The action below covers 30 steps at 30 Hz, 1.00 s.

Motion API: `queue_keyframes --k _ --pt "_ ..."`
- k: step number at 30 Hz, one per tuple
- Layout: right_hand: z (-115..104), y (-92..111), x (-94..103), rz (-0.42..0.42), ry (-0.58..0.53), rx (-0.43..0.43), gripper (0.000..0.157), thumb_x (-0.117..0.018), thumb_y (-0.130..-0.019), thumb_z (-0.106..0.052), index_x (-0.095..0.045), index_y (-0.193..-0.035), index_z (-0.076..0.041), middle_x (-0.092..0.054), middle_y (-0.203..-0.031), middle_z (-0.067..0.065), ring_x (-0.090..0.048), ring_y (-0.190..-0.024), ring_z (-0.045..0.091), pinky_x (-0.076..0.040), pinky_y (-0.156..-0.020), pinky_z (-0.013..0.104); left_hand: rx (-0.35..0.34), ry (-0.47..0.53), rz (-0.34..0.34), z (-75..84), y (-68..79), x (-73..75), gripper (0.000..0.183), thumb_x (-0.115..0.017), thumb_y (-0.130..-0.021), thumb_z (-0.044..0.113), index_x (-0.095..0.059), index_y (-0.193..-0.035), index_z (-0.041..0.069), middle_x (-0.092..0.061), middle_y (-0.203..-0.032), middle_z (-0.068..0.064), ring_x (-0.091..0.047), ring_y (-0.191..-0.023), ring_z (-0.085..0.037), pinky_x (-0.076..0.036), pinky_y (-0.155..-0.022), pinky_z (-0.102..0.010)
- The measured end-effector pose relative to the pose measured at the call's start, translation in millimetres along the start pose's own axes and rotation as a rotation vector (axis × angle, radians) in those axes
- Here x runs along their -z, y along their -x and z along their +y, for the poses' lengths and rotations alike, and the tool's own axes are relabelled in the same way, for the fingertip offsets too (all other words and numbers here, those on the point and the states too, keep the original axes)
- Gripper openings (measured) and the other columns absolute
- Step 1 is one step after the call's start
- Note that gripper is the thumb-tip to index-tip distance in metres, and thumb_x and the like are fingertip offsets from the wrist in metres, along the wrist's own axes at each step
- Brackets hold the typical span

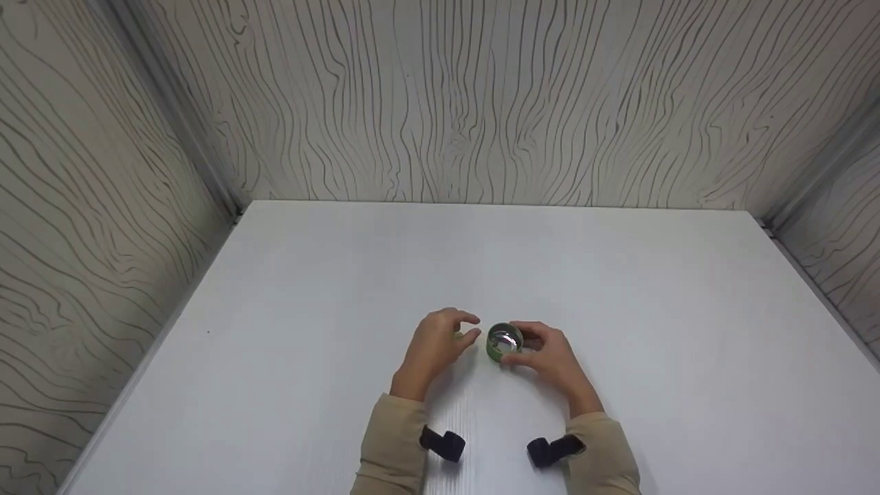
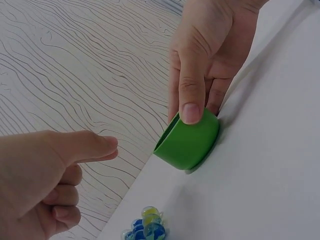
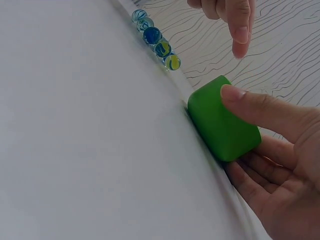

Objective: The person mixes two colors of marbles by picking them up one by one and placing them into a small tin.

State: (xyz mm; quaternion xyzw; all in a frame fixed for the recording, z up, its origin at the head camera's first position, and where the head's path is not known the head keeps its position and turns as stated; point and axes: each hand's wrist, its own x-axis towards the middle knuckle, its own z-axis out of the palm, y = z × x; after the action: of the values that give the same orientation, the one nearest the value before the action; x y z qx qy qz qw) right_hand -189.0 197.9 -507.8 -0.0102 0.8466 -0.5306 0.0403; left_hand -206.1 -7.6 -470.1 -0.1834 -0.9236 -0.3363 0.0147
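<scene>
A small green cup (image 1: 493, 351) with a shiny interior stands on the white table, its mouth facing up. My right hand (image 1: 554, 356) grips its side, thumb on the near wall and fingers round the far side. In the left wrist view that thumb presses on the green wall. Just left of the cup is my left hand (image 1: 432, 346), thumb and index finger stretched toward it with a gap between their tips and nothing visible held. Its other fingers curl in. Several glass marbles (image 3: 153, 36), blue and yellow, sit clustered beyond the cup in the right wrist view; my left hand mostly hides them from the head view.
The white table (image 1: 309, 275) spreads out on all sides of the hands. A wood-grain patterned wall (image 1: 440, 103) rises behind its far edge, with similar panels at left and right. Black wrist straps (image 1: 443, 443) protrude from both sleeves.
</scene>
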Motion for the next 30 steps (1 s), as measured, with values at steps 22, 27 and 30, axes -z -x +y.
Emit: queue_keyframes --k 22,27,30 --pt "-2 1 0.2 0.003 -0.032 -0.011 0.06 -0.082 -0.073 -0.011 -0.058 -0.127 0.001 -0.063 -0.124 0.021 -0.063 -0.116 0.034 -0.046 -0.103 0.043 0.102 0.129 0.118 -27.5 4.7 23.2 0.02 -0.067 -0.09 0.019 -0.073 -0.107 0.009 -0.073 -0.107 -0.013 -0.069 -0.099 -0.028 -0.056 -0.085 -0.039" --pt "-2 1 -0.3 0.003 -0.023 -0.014 0.06 -0.082 -0.074 -0.012 -0.057 -0.127 0.001 -0.063 -0.124 0.021 -0.062 -0.116 0.034 -0.046 -0.104 0.045 0.136 0.12 0.12 -31.1 5.0 24.7 0.021 -0.067 -0.09 0.02 -0.073 -0.107 0.01 -0.073 -0.109 -0.011 -0.068 -0.099 -0.026 -0.055 -0.085 -0.038" --pt "-2 1 -0.4 0.005 -0.016 -0.015 0.061 -0.082 -0.073 -0.012 -0.057 -0.127 0.001 -0.063 -0.124 0.021 -0.062 -0.116 0.035 -0.046 -0.104 0.045 0.132 0.115 0.127 -34.4 5.5 26.3 0.021 -0.067 -0.089 0.02 -0.073 -0.106 0.01 -0.073 -0.108 -0.011 -0.067 -0.097 -0.026 -0.055 -0.084 -0.038"
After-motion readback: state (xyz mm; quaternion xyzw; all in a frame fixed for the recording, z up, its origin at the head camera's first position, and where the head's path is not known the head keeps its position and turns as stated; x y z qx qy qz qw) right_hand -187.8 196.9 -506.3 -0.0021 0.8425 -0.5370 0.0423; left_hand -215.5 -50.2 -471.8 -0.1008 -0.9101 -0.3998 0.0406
